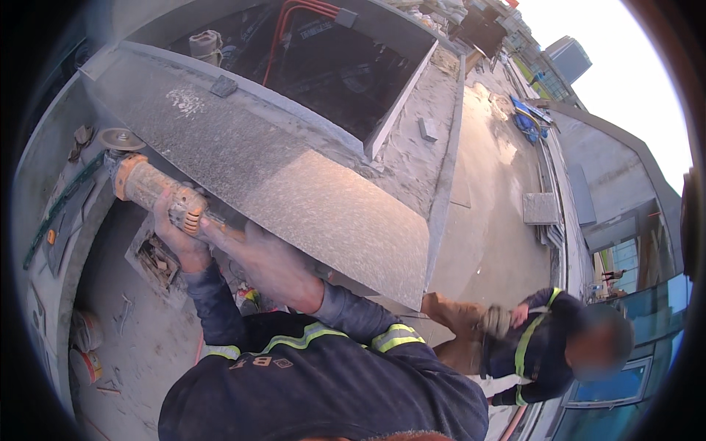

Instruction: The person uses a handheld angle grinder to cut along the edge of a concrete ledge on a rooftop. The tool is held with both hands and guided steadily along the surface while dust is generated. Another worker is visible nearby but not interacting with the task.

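Observation:
An orange, dust-covered angle grinder point(151, 185) is held at the slab's near left corner. Its round disc point(121, 139) lies close to the stone edge; whether it touches, I cannot tell. My left hand point(179, 239) is closed round the grinder's body from below. At the rear of the tool is my right hand point(224, 239), its fingers partly hidden and closed on it. The long grey granite slab point(243, 158) lies on top of a low wall, its left part darker than its right. Pale dust hangs about my right forearm.
A small stone block point(223, 86) rests on the slab's far edge. Behind is a dark recess with red conduits point(272, 44). At the lower right stands another person point(544, 345) in dark reflective clothing. A debris-filled box point(156, 261) and buckets point(86, 366) sit below left.

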Motion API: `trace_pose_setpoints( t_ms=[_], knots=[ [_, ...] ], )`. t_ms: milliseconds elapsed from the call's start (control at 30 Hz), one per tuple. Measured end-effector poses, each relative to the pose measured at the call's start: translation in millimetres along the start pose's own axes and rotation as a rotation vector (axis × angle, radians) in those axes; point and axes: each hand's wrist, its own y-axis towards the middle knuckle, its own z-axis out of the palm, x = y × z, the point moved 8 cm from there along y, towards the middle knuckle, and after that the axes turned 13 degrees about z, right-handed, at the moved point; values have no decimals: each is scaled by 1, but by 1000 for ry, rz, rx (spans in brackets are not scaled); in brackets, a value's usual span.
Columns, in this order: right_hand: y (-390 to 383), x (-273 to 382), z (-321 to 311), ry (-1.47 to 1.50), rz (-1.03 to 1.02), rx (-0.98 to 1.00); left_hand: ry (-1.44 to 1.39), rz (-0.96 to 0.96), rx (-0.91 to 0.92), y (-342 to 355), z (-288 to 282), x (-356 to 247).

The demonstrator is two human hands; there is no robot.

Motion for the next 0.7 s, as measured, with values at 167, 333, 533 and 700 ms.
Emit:
trace_pose_setpoints(
  t_ms=[167, 333, 533, 700],
  knots=[
    [-1, 6, -10, 149, 16, 10, 113, 60, -25, -8, 7, -17],
    [-18, 8, -19, 186, 4, 0, 988, 882, 395, -39, 6, -51],
    [-12, 14, -31, -92, 24, 81, 80, 64, 48, -32, 23, -19],
    [-9, 11, -21, -132, -14, 64, -71, 58, -10, -28, 35, -24]
  ],
)
